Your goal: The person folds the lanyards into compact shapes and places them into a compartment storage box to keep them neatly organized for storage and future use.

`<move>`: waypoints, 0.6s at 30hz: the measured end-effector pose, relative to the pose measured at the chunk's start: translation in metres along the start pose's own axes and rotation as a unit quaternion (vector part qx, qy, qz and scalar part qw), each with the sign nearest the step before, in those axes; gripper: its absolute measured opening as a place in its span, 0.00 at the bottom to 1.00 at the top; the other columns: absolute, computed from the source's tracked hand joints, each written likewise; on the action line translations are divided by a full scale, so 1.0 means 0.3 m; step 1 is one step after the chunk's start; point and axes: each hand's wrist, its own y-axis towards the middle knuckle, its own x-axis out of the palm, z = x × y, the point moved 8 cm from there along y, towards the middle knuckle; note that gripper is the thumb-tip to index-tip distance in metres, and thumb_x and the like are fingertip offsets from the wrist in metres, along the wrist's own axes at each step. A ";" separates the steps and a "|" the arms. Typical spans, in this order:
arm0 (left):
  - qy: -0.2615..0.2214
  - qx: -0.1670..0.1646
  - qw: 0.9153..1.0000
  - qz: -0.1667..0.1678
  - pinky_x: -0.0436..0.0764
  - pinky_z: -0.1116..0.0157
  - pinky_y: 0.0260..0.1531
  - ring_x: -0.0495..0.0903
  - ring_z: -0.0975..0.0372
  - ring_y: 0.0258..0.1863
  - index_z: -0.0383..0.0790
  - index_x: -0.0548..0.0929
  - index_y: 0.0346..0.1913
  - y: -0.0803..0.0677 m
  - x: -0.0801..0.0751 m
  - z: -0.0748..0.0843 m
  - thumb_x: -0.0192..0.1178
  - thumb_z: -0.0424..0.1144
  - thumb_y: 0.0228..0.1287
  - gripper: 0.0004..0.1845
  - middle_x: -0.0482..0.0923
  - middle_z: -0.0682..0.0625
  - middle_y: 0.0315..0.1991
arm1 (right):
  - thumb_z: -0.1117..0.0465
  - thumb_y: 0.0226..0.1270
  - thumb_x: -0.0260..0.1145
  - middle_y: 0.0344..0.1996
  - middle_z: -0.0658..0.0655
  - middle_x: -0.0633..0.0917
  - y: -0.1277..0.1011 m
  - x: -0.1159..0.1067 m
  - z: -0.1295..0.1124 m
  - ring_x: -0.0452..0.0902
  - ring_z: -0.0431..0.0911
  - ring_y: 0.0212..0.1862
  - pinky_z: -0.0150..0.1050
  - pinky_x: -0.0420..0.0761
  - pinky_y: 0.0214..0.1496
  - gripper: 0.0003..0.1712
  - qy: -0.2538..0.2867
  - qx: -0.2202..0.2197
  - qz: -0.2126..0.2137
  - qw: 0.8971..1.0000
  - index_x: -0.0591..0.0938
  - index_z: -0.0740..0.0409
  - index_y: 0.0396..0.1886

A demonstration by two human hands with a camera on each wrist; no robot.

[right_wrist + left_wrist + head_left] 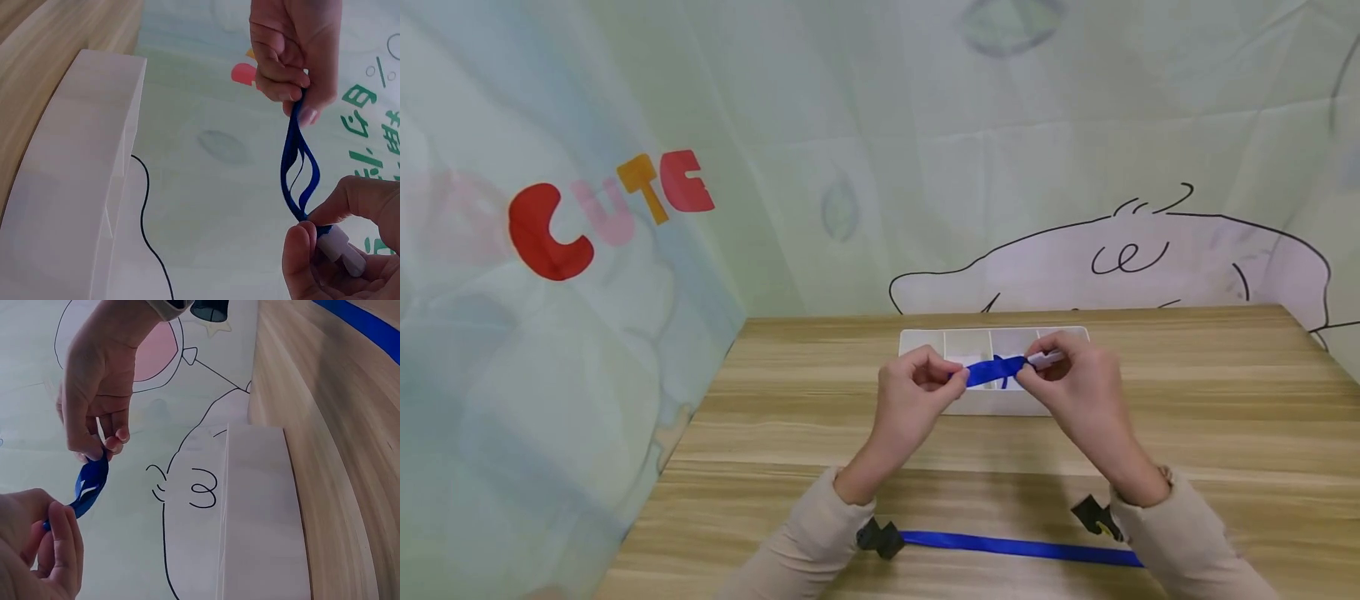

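Observation:
Above a white divided box [992,404], both hands hold a folded blue strap [992,371] stretched between them. The left hand [917,392] pinches one end between thumb and fingertips. At the other end, the right hand [1078,383] pinches the strap beside a white plastic clip [340,250], which sits within its curled fingers. Seen in the right wrist view, the strap [290,156] forms a loop with a gap between its layers. The clip is hidden in the left wrist view, where the strap [90,484] looks slightly twisted.
A second blue strap [1015,546] lies across the near wooden table [790,433], partly under the right forearm. Black pieces [880,539] show by the sleeves. A printed curtain [820,100] hangs behind the table and on the left.

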 end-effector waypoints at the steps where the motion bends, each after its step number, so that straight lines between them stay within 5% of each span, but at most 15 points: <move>1: -0.002 -0.001 1.000 0.001 0.84 0.69 0.28 0.82 0.62 0.25 0.33 0.84 0.31 0.000 0.001 -0.002 0.71 0.26 0.58 0.05 0.85 0.45 0.29 | 0.74 0.55 0.72 0.30 0.60 0.86 -0.003 0.002 -0.008 0.82 0.48 0.28 0.28 0.80 0.28 0.08 -0.005 -0.012 0.004 1.000 0.83 0.65 0.35; 6: 0.007 0.004 1.000 0.006 0.85 0.68 0.28 0.83 0.62 0.25 0.34 0.85 0.32 0.000 0.005 0.001 0.71 0.27 0.58 0.04 0.85 0.46 0.29 | 0.76 0.52 0.73 0.28 0.57 0.85 -0.019 0.007 -0.067 0.80 0.43 0.26 0.33 0.82 0.27 0.10 -0.031 -0.100 0.032 0.994 0.82 0.65 0.33; 11: 0.058 0.058 0.997 0.002 0.86 0.68 0.29 0.83 0.66 0.26 0.35 0.84 0.33 -0.002 0.014 0.034 0.71 0.26 0.57 0.05 0.84 0.50 0.30 | 0.80 0.49 0.71 0.28 0.57 0.82 -0.031 0.015 -0.121 0.78 0.41 0.27 0.38 0.83 0.27 0.12 -0.070 -0.187 0.049 0.979 0.80 0.66 0.32; 18: 0.127 0.119 0.985 0.006 0.84 0.72 0.29 0.82 0.67 0.26 0.35 0.83 0.32 -0.006 0.022 0.062 0.70 0.24 0.57 0.06 0.81 0.50 0.29 | 0.81 0.48 0.72 0.29 0.59 0.81 -0.033 0.026 -0.128 0.81 0.46 0.28 0.38 0.85 0.27 0.14 -0.104 -0.212 0.058 0.970 0.79 0.67 0.33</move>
